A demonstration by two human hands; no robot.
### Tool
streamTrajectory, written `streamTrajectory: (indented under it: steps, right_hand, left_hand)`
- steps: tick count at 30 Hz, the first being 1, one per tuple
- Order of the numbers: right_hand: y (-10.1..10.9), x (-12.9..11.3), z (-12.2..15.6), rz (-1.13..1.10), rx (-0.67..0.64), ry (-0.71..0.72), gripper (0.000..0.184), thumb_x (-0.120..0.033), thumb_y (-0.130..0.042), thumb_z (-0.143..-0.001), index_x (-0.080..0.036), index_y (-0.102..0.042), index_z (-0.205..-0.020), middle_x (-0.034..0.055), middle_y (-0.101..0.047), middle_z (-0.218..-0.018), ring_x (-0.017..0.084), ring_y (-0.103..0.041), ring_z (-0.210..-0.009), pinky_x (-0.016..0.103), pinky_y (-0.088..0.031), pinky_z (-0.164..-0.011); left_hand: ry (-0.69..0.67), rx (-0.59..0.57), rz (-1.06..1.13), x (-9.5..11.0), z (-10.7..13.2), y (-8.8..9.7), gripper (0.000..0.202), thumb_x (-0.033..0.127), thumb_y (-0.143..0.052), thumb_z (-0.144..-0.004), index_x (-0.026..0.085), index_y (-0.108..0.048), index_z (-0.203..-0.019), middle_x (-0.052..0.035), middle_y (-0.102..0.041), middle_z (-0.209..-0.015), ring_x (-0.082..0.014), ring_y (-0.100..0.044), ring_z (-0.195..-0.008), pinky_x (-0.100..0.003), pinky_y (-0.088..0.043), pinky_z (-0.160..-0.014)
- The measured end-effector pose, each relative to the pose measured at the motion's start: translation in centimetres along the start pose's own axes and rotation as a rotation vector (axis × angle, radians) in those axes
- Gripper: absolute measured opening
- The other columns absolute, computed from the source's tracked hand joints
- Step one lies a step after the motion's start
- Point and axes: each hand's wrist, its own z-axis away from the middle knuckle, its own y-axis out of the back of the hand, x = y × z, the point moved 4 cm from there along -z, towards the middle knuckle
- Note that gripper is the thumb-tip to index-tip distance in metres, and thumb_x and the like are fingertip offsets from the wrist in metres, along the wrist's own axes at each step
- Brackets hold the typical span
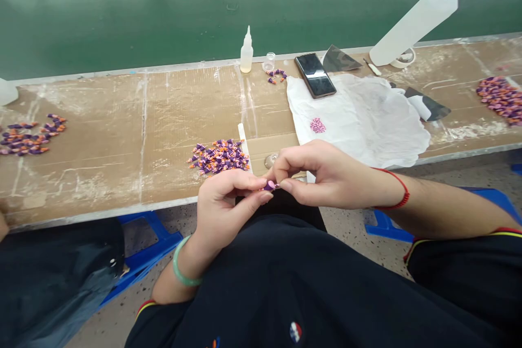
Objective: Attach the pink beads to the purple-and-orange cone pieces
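My left hand (224, 204) and my right hand (326, 174) meet above the bench's front edge. Their fingertips pinch a small purple-and-pink piece (269, 186) from both sides, and the fingers hide most of it. Just beyond my left hand lies a loose heap of small purple-and-orange pieces (218, 157) on the cardboard-covered bench (122, 163). Past my right hand, a white crumpled sheet (359, 119) carries a tiny cluster of pink bits (317, 125). A jade bangle circles my left wrist, and a red cord circles my right.
Similar heaps lie at the bench's far left (28, 137) and far right (501, 100). Along the back stand a small glue bottle (246, 53), a glass jar (268, 62), a smartphone (315, 75) and a large blue-nozzled squeeze bottle (411, 24). Blue stools stand below the bench.
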Motion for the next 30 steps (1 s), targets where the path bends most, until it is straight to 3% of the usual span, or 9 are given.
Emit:
streamTrajectory:
  steps: [14, 30]
  right_hand:
    - [-0.07, -0.39, 0.07, 0.025, 0.016, 0.019, 0.012, -0.007, -0.052, -0.079, -0.017, -0.057, -0.075, -0.0025, -0.064, -0.068, 0.007, -0.053, -0.059, 0.015, -0.041, -0.055]
    - [0.01, -0.73, -0.33, 0.068, -0.025, 0.020, 0.010, -0.011, -0.052, -0.081, -0.017, -0.056, -0.074, -0.0041, -0.059, -0.063, 0.006, -0.048, -0.055, 0.016, -0.036, -0.051]
  left_hand:
    - [-0.023, -0.003, -0.030, -0.10, 0.23, -0.14, 0.015, 0.011, -0.083, -0.076, 0.023, -0.080, -0.083, -0.0018, -0.079, -0.079, -0.0126, -0.073, -0.071, -0.020, -0.058, -0.066]
    - [0.066, 0.039, -0.009, -0.30, 0.06, -0.21, 0.008, 0.024, -0.086, -0.075, 0.020, -0.079, -0.076, -0.0042, -0.078, -0.072, -0.0140, -0.070, -0.058, -0.022, -0.059, -0.055]
